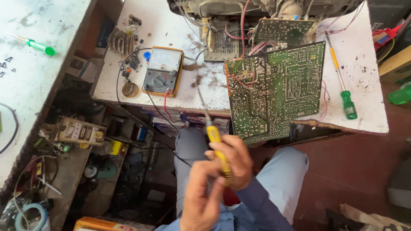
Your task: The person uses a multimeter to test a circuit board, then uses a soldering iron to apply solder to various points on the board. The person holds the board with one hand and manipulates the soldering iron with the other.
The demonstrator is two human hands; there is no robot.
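Both hands, left (pixel 201 196) and right (pixel 233 160), clasp 1 yellow-handled tool (pixel 212 134) near the green circuit board (pixel 276 90), untouched yet.

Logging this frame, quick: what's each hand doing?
Left hand: closed on the yellow-handled screwdriver.
Right hand: closed on the same screwdriver.

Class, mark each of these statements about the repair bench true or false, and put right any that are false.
1. Both hands grip a yellow-handled screwdriver. True: the left hand and right hand are on its handle.
2. The green circuit board lies flat in the middle of the table. False: it overhangs the table's front edge.
3. An analogue multimeter lies on the table. True.
4. The green-handled screwdriver right of the board is in a hand. False: it lies untouched.
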